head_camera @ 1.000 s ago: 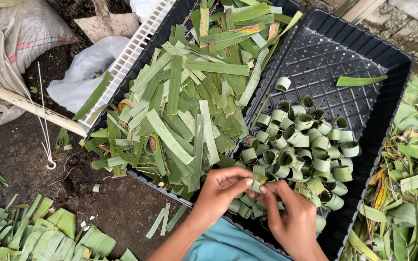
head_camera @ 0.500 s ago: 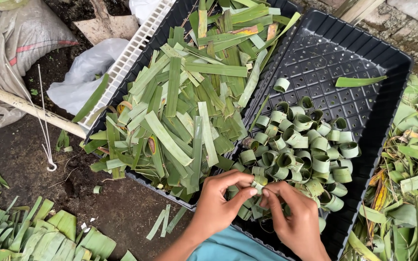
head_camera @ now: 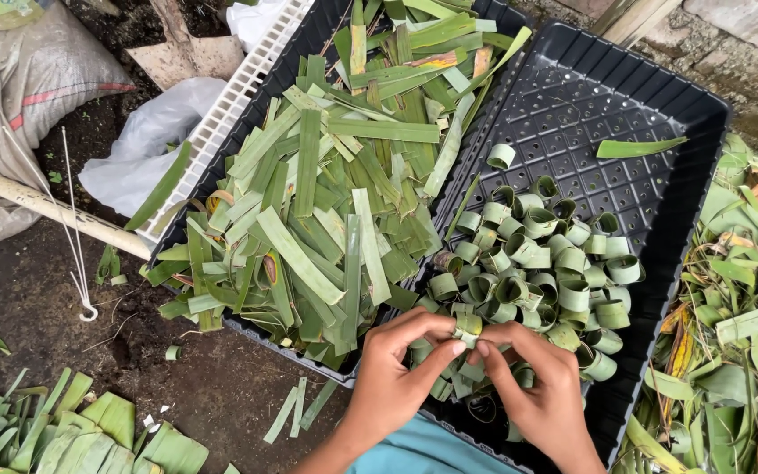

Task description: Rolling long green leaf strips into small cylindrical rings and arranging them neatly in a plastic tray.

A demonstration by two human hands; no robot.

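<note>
A small rolled leaf ring sits pinched between both hands at the near edge of the black tray. The left hand closes its fingers on the ring's left side; the right hand closes its fingertips on the right. Just behind lies a heap of finished leaf rings. To the left, a second tray holds a pile of cut green leaf strips. Leaf scraps lie to the right.
</note>
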